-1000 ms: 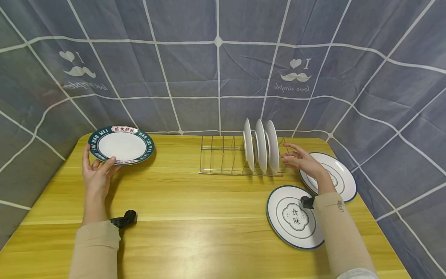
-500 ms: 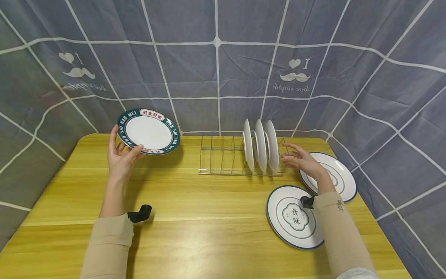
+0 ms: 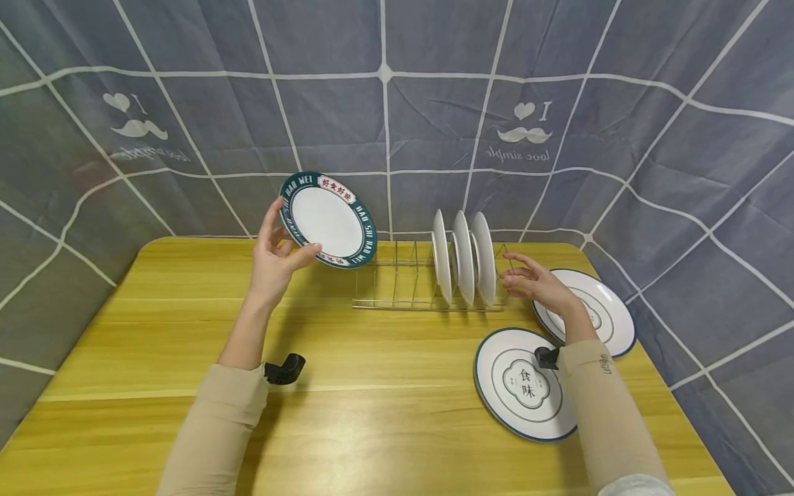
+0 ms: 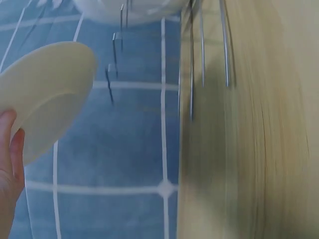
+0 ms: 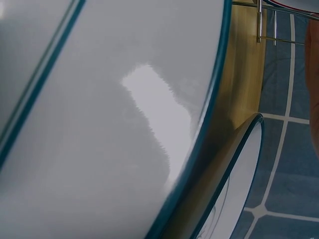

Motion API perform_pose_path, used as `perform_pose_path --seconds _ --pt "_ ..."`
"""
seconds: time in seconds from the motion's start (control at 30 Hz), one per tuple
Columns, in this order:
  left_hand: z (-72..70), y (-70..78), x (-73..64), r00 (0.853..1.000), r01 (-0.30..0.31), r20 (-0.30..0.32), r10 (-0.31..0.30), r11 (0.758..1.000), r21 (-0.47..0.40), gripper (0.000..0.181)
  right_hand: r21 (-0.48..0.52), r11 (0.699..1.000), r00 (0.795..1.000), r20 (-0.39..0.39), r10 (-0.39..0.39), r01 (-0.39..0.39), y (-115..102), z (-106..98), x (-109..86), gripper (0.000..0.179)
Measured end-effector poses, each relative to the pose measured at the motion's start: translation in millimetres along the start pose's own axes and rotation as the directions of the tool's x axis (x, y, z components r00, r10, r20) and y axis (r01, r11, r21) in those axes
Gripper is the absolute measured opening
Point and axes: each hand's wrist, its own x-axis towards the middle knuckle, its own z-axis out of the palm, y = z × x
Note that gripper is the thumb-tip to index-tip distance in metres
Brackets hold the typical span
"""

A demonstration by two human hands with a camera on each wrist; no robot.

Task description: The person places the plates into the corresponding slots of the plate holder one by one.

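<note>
My left hand (image 3: 275,265) grips a plate (image 3: 329,220) with a dark green patterned rim by its left edge. Thumb on the front, fingers behind, it holds the plate raised and tilted, its right side overlapping the left end of a wire dish rack (image 3: 397,303) in the head view. The plate's pale underside (image 4: 55,94) shows in the left wrist view. Several white plates (image 3: 462,258) stand upright in the rack's right half. At the rack's right end, my right hand (image 3: 540,282) holds the end wires with curled fingers, partly hidden by the wires.
Two blue-rimmed white plates lie on the wooden table (image 3: 372,413) at the right: one nearer plate (image 3: 511,399) with dark characters, and one farther plate (image 3: 611,313) under the right forearm. A grey-blue cloth (image 3: 335,117) with white lines hangs behind the table.
My left hand has carried the green-rimmed plate rightward and upward to the rack's left end, tilting it more steeply. The right hand has stayed at the rack's right end.
</note>
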Motion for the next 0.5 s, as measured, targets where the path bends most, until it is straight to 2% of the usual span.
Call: perform_pose_path --seconds 0.1,0.23,0.5 --pt "14.9 -2.4 1.6 0.999 0.009 0.034 -0.011 0.999 0.048 0.089 0.001 1.000 1.000 -0.002 -0.008 0.008 0.9 -0.7 0.8 0.062" --pt "35.4 -5.8 3.5 0.997 0.008 0.081 -0.013 0.998 0.067 0.088 0.000 1.000 1.000 -0.006 -0.007 0.007 1.5 -1.2 1.0 0.062" --pt "68.8 -13.3 5.3 0.986 -0.040 0.165 0.008 0.980 0.193 0.085 0.004 1.000 1.000 -0.002 0.006 -0.006 0.4 -1.4 0.9 0.064"
